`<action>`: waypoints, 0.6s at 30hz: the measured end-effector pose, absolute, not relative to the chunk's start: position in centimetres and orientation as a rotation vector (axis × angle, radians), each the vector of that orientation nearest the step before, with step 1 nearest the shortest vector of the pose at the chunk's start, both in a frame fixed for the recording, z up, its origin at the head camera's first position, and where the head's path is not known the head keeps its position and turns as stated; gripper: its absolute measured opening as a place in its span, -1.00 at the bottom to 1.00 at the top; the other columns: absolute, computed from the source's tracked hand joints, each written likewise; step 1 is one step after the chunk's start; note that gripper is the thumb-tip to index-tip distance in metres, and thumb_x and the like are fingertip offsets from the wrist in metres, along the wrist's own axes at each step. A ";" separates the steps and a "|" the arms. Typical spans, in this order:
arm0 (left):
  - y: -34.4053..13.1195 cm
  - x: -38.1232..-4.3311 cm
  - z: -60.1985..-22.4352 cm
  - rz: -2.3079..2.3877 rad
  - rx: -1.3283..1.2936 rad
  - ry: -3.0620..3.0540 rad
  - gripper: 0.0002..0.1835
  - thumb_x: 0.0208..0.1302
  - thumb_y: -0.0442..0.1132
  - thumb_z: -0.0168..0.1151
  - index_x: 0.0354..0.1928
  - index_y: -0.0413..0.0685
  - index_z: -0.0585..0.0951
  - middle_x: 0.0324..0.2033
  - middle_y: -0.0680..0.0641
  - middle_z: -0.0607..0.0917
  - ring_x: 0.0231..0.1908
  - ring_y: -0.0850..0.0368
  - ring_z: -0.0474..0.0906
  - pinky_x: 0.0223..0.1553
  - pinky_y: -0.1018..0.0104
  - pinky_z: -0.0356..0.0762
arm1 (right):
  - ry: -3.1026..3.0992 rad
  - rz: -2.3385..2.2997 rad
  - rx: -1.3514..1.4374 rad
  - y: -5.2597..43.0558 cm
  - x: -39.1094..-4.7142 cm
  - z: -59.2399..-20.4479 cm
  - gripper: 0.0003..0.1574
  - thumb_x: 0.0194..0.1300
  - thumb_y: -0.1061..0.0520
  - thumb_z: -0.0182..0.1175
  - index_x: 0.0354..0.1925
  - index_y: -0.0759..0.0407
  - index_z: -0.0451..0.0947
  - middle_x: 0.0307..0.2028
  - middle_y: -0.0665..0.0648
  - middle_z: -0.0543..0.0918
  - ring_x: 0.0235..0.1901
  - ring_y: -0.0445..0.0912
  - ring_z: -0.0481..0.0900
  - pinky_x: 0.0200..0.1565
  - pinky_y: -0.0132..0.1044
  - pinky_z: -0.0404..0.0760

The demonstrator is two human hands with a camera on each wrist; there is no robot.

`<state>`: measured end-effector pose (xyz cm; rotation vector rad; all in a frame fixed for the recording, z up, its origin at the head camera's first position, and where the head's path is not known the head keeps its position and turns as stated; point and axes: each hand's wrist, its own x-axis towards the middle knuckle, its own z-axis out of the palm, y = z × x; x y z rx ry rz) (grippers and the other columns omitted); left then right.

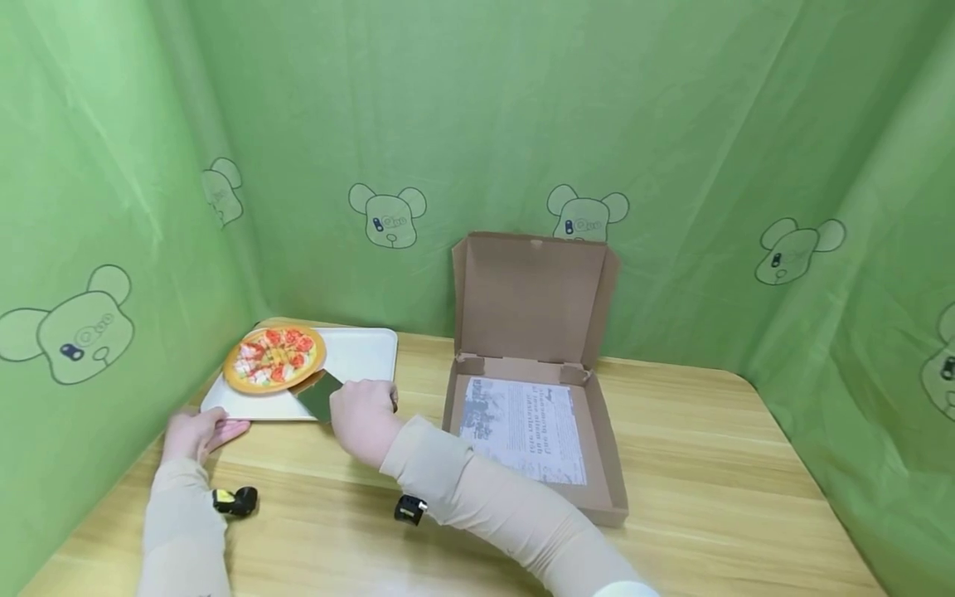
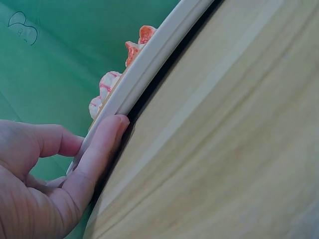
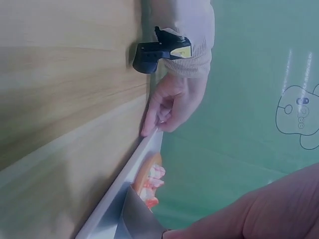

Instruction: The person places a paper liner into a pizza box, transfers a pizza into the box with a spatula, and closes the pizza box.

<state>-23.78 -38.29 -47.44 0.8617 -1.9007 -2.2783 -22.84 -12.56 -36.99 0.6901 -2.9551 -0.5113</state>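
A toy pizza [image 1: 274,358] with red and white toppings lies on the left part of a white tray [image 1: 364,352]. My left hand [image 1: 191,433] pinches the tray's near left corner, with one digit along the outer side of the rim and another over its edge in the left wrist view. My right hand [image 1: 364,419] grips a metal pizza server [image 1: 318,398] whose handle is mostly hidden in the fist. The server's flat blade [image 3: 140,216] reaches over the tray's near rim, its tip right at the pizza's near right edge.
An open cardboard pizza box [image 1: 533,298] stands right of the tray, lid raised toward the back. Printed paper [image 1: 522,431] lines its bottom. Green curtains [image 1: 477,108] surround the wooden table [image 1: 694,448] at the back and both sides. My right forearm crosses in front of the box.
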 end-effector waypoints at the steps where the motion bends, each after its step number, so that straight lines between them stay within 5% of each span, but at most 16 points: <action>1: -38.3 -23.8 -47.4 -2.270 0.862 -1.907 -0.12 0.26 -0.53 -0.12 0.39 -0.51 -0.47 -0.12 -0.36 0.38 -0.57 0.25 0.68 -0.16 0.48 0.72 | -2.954 -0.504 0.687 -12.5 -22.8 -37.0 -0.74 0.39 0.02 0.07 -0.39 -0.12 0.65 -0.53 -0.11 0.59 -0.63 -0.17 0.42 -0.69 -0.28 0.34; 4: -38.3 -23.7 -47.4 -2.272 0.865 -1.904 -0.11 0.26 -0.53 -0.11 0.39 -0.48 -0.49 -0.13 -0.35 0.38 -0.58 0.26 0.68 -0.17 0.49 0.72 | -2.957 -0.497 0.697 -12.4 -22.8 -36.9 -0.73 0.39 0.03 0.07 -0.42 -0.11 0.64 -0.55 -0.11 0.57 -0.64 -0.18 0.41 -0.68 -0.30 0.34; 10: -38.3 -23.6 -47.3 -2.375 0.820 -1.859 -0.15 0.29 -0.53 -0.17 0.37 -0.53 -0.50 -0.58 -0.08 0.61 -0.55 0.20 0.71 -0.17 0.43 0.74 | -2.960 -0.509 0.665 -12.1 -23.6 -35.0 -0.67 0.40 -0.01 0.05 -0.50 -0.09 0.59 -0.58 -0.11 0.54 -0.66 -0.19 0.33 -0.69 -0.31 0.29; 18: -38.4 -23.6 -47.4 -2.377 0.809 -1.864 -0.15 0.29 -0.52 -0.17 0.37 -0.54 -0.50 -0.57 -0.06 0.59 -0.54 0.20 0.71 -0.15 0.44 0.74 | -2.936 -0.649 0.693 -13.2 -24.0 -34.0 -0.67 0.45 0.00 -0.05 -0.37 -0.14 0.62 -0.48 -0.11 0.60 -0.64 -0.17 0.32 -0.67 -0.31 0.26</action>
